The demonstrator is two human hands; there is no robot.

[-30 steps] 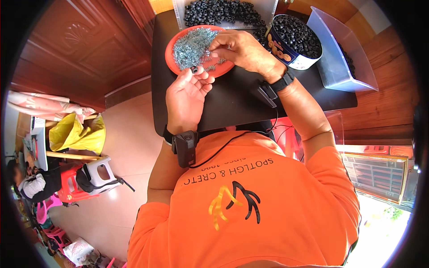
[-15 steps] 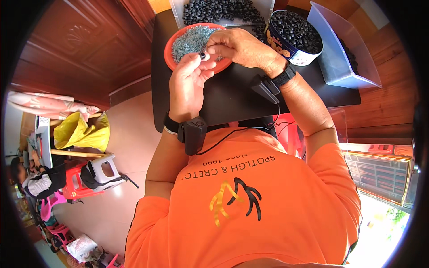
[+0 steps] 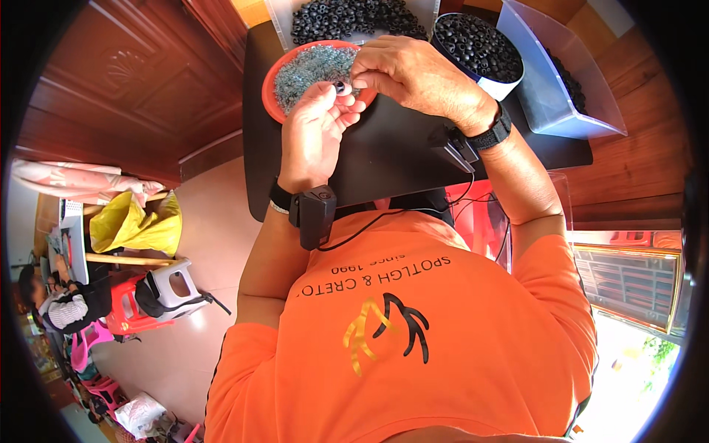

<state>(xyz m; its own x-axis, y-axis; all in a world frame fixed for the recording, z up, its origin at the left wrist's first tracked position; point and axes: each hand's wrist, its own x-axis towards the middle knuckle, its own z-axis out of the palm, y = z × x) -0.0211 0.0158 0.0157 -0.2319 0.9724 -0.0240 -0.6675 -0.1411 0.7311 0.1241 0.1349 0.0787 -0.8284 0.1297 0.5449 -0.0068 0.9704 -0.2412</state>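
An orange shirt (image 3: 399,317) is filling the foreground here, and past it a dark table (image 3: 384,162) is spreading out beneath the work. Over on the right, a translucent bin (image 3: 550,111) is tilting on its side and holding black pieces, while a clear box (image 3: 279,22) at the far edge is carrying a whole heap more. Between those two, a round tin (image 3: 501,90) is brimming with similar black rings! Nearer the left, an orange-red plate (image 3: 272,102) is bearing a spread of tiny silvery pieces (image 3: 306,74). Now to the hands: the right hand (image 3: 421,77) is arching in palm down over the plate's right edge, its thumb and forefinger drawing close at the tips; whether they are gripping anything, I cannot tell. Facing it, the left hand (image 3: 316,129) is turning its palm upward, thumb and forefinger pinching a small black ring (image 3: 339,87), the other fingers curling loosely below. That ring is sitting above the right part of the plate, its hole showing, just beside the right fingertips, the two hands nearly meeting there.
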